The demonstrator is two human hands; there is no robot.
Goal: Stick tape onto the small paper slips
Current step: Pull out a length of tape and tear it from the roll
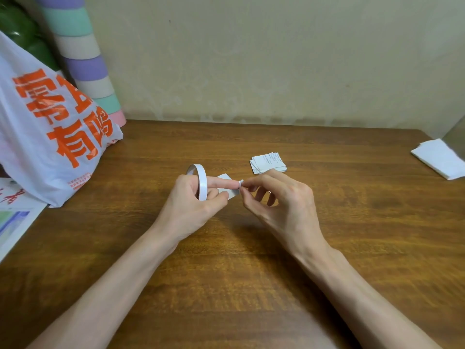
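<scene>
A thin white tape roll (201,180) hangs round the index finger of my left hand (193,200), above the middle of the wooden table (251,260). The same hand pinches a small paper slip (227,187) between thumb and fingers. My right hand (274,200) pinches a small white bit of tape (240,183) at the tip of my left index finger, beside the slip's edge. A small stack of printed paper slips (268,162) lies on the table just behind my right hand.
A white plastic bag with orange print (47,132) stands at the left, with a striped roll (85,59) behind it against the wall. Printed sheets (15,217) lie at the left edge. Folded white paper (440,161) lies at the far right.
</scene>
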